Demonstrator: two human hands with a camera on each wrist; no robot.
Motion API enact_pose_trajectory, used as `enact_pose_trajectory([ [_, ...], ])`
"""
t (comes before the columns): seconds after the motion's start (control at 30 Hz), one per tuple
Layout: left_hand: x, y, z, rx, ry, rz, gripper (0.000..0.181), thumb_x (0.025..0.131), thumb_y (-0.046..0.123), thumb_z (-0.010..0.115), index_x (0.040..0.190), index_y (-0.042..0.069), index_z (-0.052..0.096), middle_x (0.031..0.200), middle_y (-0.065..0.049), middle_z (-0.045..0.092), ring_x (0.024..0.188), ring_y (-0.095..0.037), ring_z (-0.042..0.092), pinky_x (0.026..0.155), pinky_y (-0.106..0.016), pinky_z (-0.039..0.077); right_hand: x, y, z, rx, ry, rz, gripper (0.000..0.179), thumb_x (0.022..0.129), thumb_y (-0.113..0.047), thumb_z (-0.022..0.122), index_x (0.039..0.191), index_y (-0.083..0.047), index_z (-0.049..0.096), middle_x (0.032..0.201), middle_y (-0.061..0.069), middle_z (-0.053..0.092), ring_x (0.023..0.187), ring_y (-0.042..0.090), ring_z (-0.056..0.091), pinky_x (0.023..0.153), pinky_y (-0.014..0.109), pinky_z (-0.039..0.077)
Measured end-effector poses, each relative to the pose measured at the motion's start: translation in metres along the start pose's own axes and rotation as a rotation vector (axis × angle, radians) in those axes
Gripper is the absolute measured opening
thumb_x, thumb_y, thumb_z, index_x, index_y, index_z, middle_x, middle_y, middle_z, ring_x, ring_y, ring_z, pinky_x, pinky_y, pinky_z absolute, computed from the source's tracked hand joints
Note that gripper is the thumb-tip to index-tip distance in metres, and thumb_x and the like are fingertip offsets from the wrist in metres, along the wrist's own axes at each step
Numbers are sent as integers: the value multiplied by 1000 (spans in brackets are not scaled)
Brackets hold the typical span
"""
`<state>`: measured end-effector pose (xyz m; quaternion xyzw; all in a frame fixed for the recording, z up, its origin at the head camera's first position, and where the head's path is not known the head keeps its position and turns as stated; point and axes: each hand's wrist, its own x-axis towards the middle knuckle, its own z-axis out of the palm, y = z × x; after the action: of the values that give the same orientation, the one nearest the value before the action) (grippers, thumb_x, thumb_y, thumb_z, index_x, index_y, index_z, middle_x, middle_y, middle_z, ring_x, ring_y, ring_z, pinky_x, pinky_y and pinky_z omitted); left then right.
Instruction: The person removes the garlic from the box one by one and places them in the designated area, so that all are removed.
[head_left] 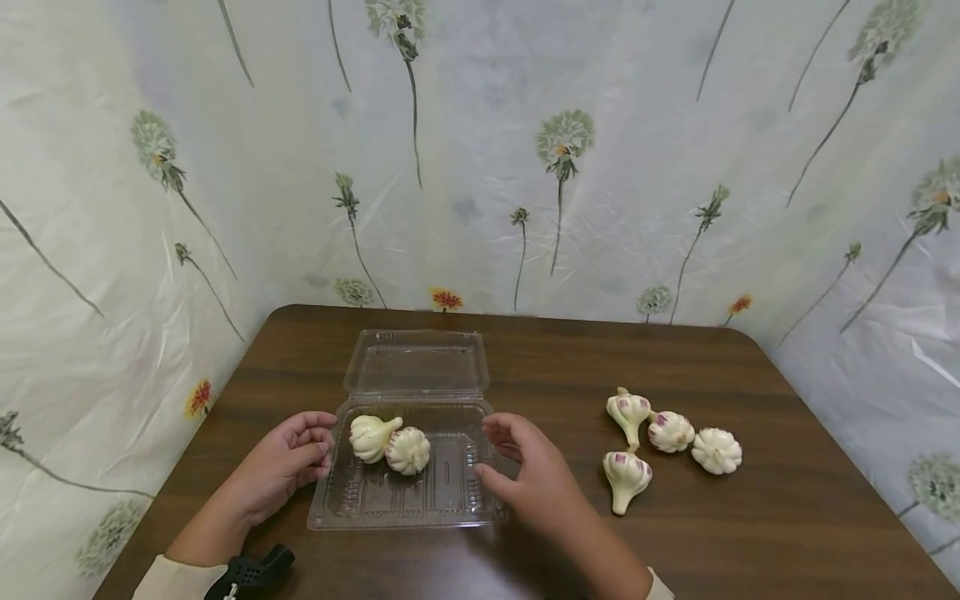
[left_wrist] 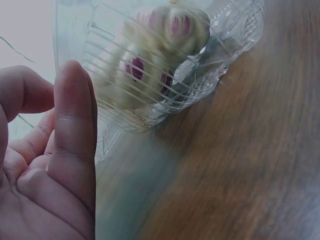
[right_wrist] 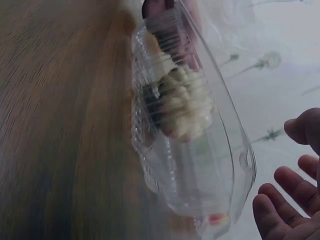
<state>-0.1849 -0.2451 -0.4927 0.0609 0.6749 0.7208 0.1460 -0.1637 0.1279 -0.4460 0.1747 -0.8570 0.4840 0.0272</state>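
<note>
A clear plastic clamshell container (head_left: 448,500) sits with its lid (head_left: 416,367) folded back. Inside its left half are two garlic bulbs, a smooth one (head_left: 367,437) and a ribbed one (head_left: 408,451). My left hand (head_left: 281,462) is beside the container's left rim, fingers loosely bent. The left wrist view has that thumb (left_wrist: 74,110) overlapping the clear wall, purple-streaked bulbs showing through. My right hand (head_left: 536,475) is at the right rim with thumb and fingers spread. In the right wrist view its fingers (right_wrist: 285,200) stand apart from the plastic, holding nothing.
Several more garlic bulbs lie on the brown wooden table (head_left: 555,367) to the right, including a ribbed one (head_left: 717,451) and one with its stem toward me (head_left: 627,479). A flower-printed sheet (head_left: 465,167) hangs behind. A black strap (head_left: 251,573) circles my left wrist.
</note>
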Motion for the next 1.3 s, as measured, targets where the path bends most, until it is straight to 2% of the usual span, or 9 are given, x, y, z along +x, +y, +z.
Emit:
enact_pose_trajectory([
  [0.23, 0, 0, -1, 3, -8, 3, 42, 107, 7, 56, 144, -4, 38, 105, -1, 60, 85, -12, 64, 76, -25, 61, 7, -8, 7, 5, -18, -15, 55, 89, -10, 83, 138, -12, 59, 135, 1, 64, 126, 20, 63, 107, 37, 54],
  [0.33, 1, -1, -1, 4, -12, 4, 43, 107, 7, 56, 144, -4, 38, 105, -1, 59, 85, -12, 64, 76, -26, 61, 10, -8, 10, 0, -33, -36, 55, 89, -10, 83, 139, -10, 58, 135, 3, 65, 126, 22, 63, 107, 39, 54],
  [0.73, 0, 0, -1, 17, -11, 1, 44, 108, 7, 55, 145, -6, 36, 106, -2, 59, 85, -12, 65, 76, -25, 61, 23, -14, 12, -17, -168, 4, 62, 93, -20, 82, 147, -14, 53, 145, 6, 59, 132, 26, 57, 112, 41, 50],
  [1.07, 0, 1, -3, 22, -9, 0, 44, 107, 7, 55, 146, -5, 37, 106, -2, 59, 85, -12, 65, 77, -26, 61, 32, -26, 20, -41, -164, 72, 60, 93, -23, 81, 146, -14, 55, 145, 7, 59, 133, 29, 58, 112, 48, 50],
  [1.3, -1, 2, -2, 10, -27, 4, 46, 107, 9, 56, 146, -5, 36, 108, -1, 59, 86, -11, 64, 77, -25, 61, 34, -36, 23, -25, -157, 89, 57, 94, -21, 80, 145, -12, 55, 143, 9, 59, 132, 30, 58, 112, 48, 50],
])
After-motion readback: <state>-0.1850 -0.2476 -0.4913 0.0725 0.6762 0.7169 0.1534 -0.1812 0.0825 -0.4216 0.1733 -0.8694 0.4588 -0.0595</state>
